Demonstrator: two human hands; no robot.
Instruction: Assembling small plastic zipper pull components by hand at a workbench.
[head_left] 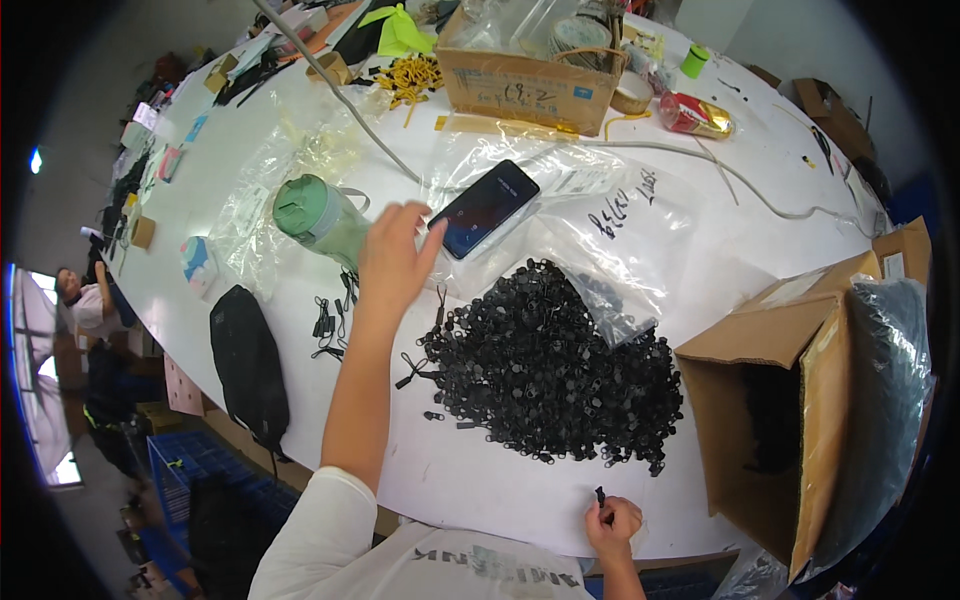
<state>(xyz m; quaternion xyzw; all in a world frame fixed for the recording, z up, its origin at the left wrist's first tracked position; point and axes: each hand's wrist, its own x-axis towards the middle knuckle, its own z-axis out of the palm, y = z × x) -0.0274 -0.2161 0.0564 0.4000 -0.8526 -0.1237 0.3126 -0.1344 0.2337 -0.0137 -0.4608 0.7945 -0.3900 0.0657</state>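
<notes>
My left hand [395, 250] reaches across the table, its fingers apart and holding nothing. Its thumb and fingertips are at the left edge of a dark smartphone [490, 209], and I cannot tell whether they touch it. A green lidded bottle [320, 218] stands just left of this hand. By the table's near edge, my right hand [613, 522] is closed on a small black zipper pull [600, 494], whose end sticks out above the fingers. Between the hands spreads a large heap of small black zipper pulls [550, 370]. A few corded black pieces [412, 371] lie at its left side.
An open cardboard box [750, 345] tips toward the heap at the right. Clear plastic bags [640, 235] lie behind it. At the back stand a carton with tape rolls [530, 85] and a red can [697, 115]. A black pouch [248, 360] lies left; a grey cable [350, 105] crosses the table.
</notes>
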